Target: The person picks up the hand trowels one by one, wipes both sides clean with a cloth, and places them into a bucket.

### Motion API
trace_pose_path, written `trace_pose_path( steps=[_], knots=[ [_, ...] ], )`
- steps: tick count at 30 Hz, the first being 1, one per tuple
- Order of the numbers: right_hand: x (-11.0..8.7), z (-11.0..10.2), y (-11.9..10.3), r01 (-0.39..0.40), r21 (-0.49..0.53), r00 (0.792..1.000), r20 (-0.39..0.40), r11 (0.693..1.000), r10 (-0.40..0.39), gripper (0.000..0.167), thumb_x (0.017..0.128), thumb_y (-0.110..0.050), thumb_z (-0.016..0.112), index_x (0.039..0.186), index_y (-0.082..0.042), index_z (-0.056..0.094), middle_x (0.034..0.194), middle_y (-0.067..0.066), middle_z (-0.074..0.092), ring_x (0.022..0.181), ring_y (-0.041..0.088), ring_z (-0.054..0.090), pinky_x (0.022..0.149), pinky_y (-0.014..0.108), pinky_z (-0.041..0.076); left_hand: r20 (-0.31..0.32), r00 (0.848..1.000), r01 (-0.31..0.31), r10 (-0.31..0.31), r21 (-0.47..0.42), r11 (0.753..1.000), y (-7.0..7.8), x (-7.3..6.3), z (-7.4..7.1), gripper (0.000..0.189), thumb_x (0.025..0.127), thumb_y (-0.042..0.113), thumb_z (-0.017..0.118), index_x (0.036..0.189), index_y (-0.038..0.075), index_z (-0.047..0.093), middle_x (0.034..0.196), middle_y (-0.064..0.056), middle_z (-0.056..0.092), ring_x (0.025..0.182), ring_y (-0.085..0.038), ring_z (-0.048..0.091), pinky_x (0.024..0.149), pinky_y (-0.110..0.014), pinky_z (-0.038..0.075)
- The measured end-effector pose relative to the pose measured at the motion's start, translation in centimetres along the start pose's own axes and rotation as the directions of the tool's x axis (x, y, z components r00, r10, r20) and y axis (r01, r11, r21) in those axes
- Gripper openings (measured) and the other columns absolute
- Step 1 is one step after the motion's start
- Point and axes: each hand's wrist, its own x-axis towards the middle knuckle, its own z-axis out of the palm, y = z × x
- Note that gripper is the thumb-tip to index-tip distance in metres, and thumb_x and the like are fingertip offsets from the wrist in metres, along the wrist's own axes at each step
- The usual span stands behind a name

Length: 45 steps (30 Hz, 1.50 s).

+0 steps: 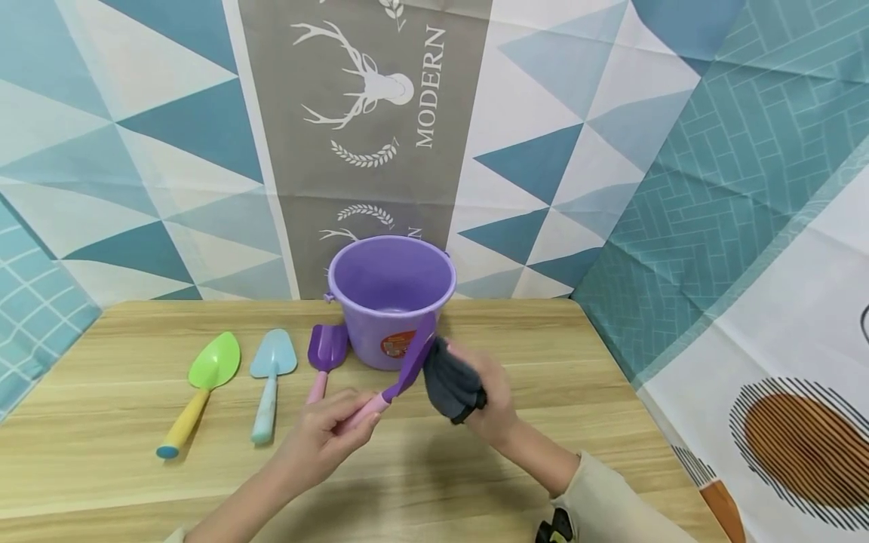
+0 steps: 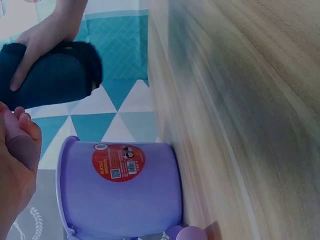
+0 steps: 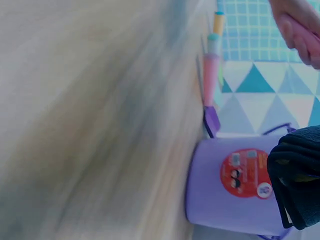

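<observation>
My left hand (image 1: 315,445) grips the pink handle of a toy shovel (image 1: 416,358), its purple blade tilted up above the table. A dark grey cloth (image 1: 453,383), folded and bunched, is in my right hand (image 1: 494,396), right at the blade's right side. Behind both hands stands a purple bucket (image 1: 363,332), upright, its front partly covered by the blade. In the left wrist view the cloth (image 2: 55,77) hangs beyond the left hand (image 2: 17,185), and the shovel's blade is out of frame. The right wrist view has the cloth (image 3: 297,172) overlapping the bucket (image 3: 207,185).
Left of the bucket lie a second purple shovel (image 1: 328,348) with a pink handle, a light blue trowel (image 1: 271,362) and a green trowel (image 1: 216,362) with a yellow handle. The wooden table (image 1: 543,362) ends at a patterned cloth backdrop (image 1: 529,128).
</observation>
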Motion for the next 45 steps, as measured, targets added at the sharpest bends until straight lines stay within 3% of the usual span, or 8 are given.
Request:
trace_pose_path(
  steps=[3, 6, 10, 15, 20, 29, 36, 45],
  knots=[
    [0.1, -0.3, 0.2, -0.092, -0.032, 0.995, -0.050, 0.995, 0.090, 0.036, 0.091, -0.011, 0.059, 0.117, 0.014, 0.055, 0.116, 0.020, 0.062, 0.111, 0.020, 0.059, 0.096, 0.028, 0.047, 0.015, 1.000, 0.021, -0.021, 0.015, 1.000, 0.2, -0.4, 0.1, 0.028, 0.076, -0.002, 0.070, 0.100, 0.012, 0.070, 0.077, 0.007, 0.064, 0.067, 0.001, 0.050, 0.107, -0.050, 0.023],
    [0.3, -0.4, 0.2, -0.114, -0.096, 0.992, -0.070, 0.989, 0.108, 0.035, 0.092, -0.013, 0.057, 0.116, 0.013, 0.057, 0.109, 0.021, 0.063, 0.105, 0.020, 0.061, 0.094, 0.026, 0.048, 0.026, 1.000, 0.013, -0.013, -0.009, 1.000, 0.3, -0.5, 0.3, 0.028, 0.076, -0.003, 0.070, 0.101, 0.010, 0.071, 0.082, 0.004, 0.067, 0.070, 0.001, 0.053, 0.113, -0.052, 0.015],
    [0.4, -0.2, 0.1, -0.084, -0.126, 0.995, -0.067, 0.988, 0.076, 0.032, 0.091, -0.015, 0.057, 0.111, 0.010, 0.061, 0.099, 0.021, 0.066, 0.088, 0.025, 0.063, 0.085, 0.027, 0.051, 0.038, 0.999, -0.016, 0.017, -0.027, 1.000, 0.3, -0.4, 0.3, 0.031, 0.074, -0.006, 0.070, 0.103, 0.008, 0.070, 0.083, 0.005, 0.067, 0.070, 0.000, 0.053, 0.106, -0.017, 0.023],
    [0.1, 0.0, -0.1, 0.031, -0.128, 0.999, 0.025, 0.991, -0.028, 0.034, 0.089, -0.018, 0.060, 0.109, 0.009, 0.062, 0.099, 0.020, 0.068, 0.074, 0.024, 0.062, 0.067, 0.031, 0.052, 0.029, 0.999, -0.016, 0.017, -0.052, 0.999, 0.4, -0.2, 0.0, 0.031, 0.075, -0.007, 0.069, 0.102, 0.008, 0.070, 0.075, 0.007, 0.061, 0.064, 0.001, 0.047, 0.104, -0.017, 0.024],
    [-0.1, -0.5, -0.1, 0.076, -0.107, 0.992, 0.112, 0.991, -0.064, 0.036, 0.090, -0.022, 0.059, 0.111, 0.008, 0.061, 0.104, 0.020, 0.067, 0.076, 0.024, 0.064, 0.067, 0.031, 0.053, 0.033, 0.999, -0.025, 0.029, -0.111, 0.993, 0.3, 0.1, -0.2, 0.029, 0.077, -0.009, 0.067, 0.102, 0.005, 0.069, 0.076, 0.003, 0.060, 0.064, -0.001, 0.046, 0.060, -0.009, 0.038],
    [0.8, -1.4, 0.6, -0.105, -0.071, 0.994, -0.002, 0.992, 0.105, 0.035, 0.090, -0.013, 0.060, 0.116, 0.011, 0.058, 0.107, 0.020, 0.064, 0.099, 0.023, 0.062, 0.092, 0.026, 0.048, 0.065, 0.996, -0.048, 0.053, -0.075, 0.996, 0.3, -0.4, -0.1, 0.029, 0.079, -0.002, 0.068, 0.103, 0.013, 0.069, 0.078, 0.010, 0.061, 0.069, 0.003, 0.050, 0.113, -0.024, 0.012],
    [0.3, -0.8, 0.3, -0.070, -0.079, 0.997, 0.028, 0.994, 0.072, 0.033, 0.089, -0.017, 0.060, 0.110, 0.008, 0.061, 0.095, 0.019, 0.065, 0.078, 0.025, 0.061, 0.073, 0.031, 0.052, 0.073, 0.993, -0.083, 0.089, -0.084, 0.993, 0.4, 0.4, 0.2, 0.026, 0.080, -0.003, 0.067, 0.103, 0.009, 0.068, 0.076, 0.008, 0.058, 0.066, 0.002, 0.045, 0.075, -0.016, 0.036],
    [-0.3, -0.1, -0.9, 0.047, -0.077, 0.976, 0.214, 0.996, -0.030, 0.032, 0.089, -0.019, 0.055, 0.103, 0.009, 0.059, 0.091, 0.016, 0.066, 0.071, 0.019, 0.059, 0.063, 0.027, 0.051, 0.031, 0.997, -0.069, 0.071, -0.063, 0.996, 0.4, 1.2, 0.2, 0.028, 0.075, -0.006, 0.069, 0.099, 0.008, 0.069, 0.071, 0.008, 0.055, 0.060, 0.001, 0.042, 0.077, -0.018, 0.032]
  ],
)
